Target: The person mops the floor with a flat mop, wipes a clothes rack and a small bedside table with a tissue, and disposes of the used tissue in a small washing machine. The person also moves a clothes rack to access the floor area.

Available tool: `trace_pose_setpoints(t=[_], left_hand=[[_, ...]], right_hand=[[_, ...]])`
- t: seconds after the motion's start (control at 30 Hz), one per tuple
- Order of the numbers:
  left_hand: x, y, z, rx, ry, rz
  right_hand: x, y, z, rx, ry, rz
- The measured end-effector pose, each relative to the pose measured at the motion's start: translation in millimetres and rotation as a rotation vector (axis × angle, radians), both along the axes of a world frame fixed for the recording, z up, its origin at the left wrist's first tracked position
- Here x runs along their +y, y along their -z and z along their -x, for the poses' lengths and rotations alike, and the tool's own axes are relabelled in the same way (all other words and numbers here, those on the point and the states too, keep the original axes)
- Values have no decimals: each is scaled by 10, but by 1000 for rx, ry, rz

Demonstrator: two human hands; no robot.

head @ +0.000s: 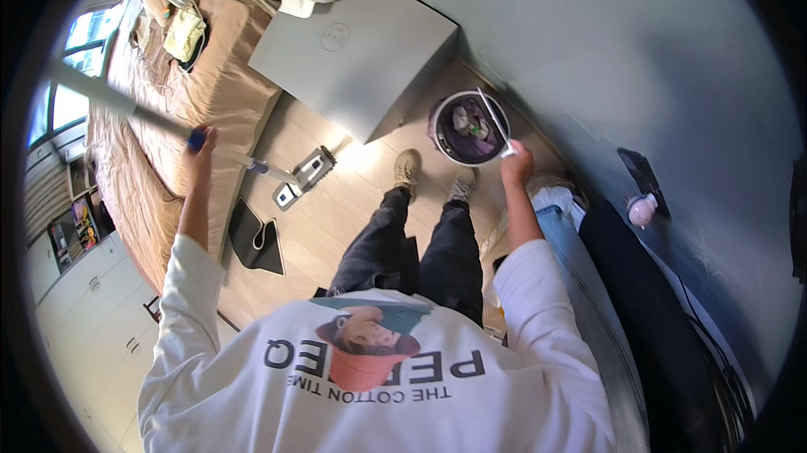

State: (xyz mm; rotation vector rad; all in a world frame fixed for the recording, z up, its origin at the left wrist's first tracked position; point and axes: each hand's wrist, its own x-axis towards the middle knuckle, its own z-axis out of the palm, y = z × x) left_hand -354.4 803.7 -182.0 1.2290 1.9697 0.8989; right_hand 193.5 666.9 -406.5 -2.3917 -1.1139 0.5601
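Note:
My left hand (200, 149) is closed around the grey and white pole of a long-handled floor-cleaning tool (236, 157). The pole slants from the upper left down to its flat white and grey head (306, 179), fringed with dark bristles, on the floor. In my right hand (518, 164) is a slim white stick-like tool (493, 111), reaching over the rim of a round waste bin (446, 152). Inside the bin, a purple liner (485, 145) holds crumpled waste (470, 122). The stick's exact kind is unclear.
A grey box-shaped cabinet (353, 56) stands ahead, beside a bed (220, 75). A dark folded mat (255, 239) lies on the wooden floor (315, 239). Clothes (567, 251) hang close on my right by the wall (586, 62). White drawers (94, 302) line the left.

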Motion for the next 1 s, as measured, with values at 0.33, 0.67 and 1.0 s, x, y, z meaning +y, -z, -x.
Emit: trace_pose_setpoints(t=[0.33, 0.67, 1.0], left_hand=[[963, 782, -887, 449, 272, 6], [1049, 990, -1272, 409, 232, -74], [372, 560, -1840, 519, 141, -515]], right_hand=[[-531, 87, 260, 128, -29, 97], [-591, 181, 229, -32, 11, 37], [114, 213, 117, -235, -90, -38]])
